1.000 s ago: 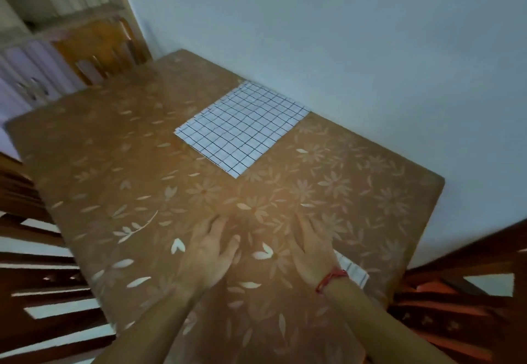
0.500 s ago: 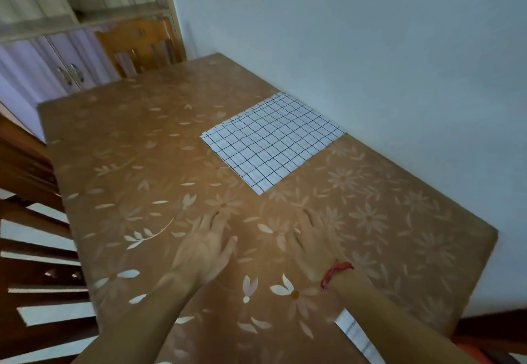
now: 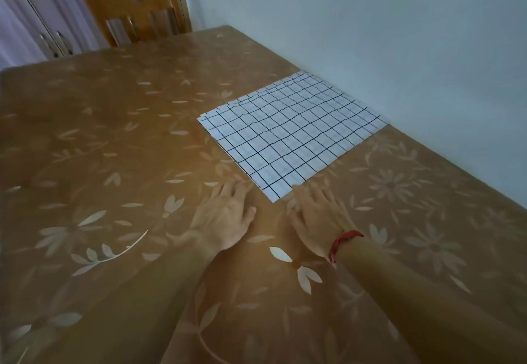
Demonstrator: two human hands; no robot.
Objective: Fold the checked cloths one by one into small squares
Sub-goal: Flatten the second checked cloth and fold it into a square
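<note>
L hand [image 3: 225, 221] + R hand [image 3: 319, 221] flat on table [image 3: 114, 135], by checked cloth [image 3: 293, 132].
Palms down, fingers straight, tips just beside cloth's near corner, one hand each side; cloth spread flat nr wall [image 3: 399, 35]; red band [image 3: 343, 242] on R wrist.

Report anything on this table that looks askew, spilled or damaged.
Nothing stands out. The checked cloth lies flat, square with the edge of the table by the wall; only its far left edge ripples slightly.
</note>
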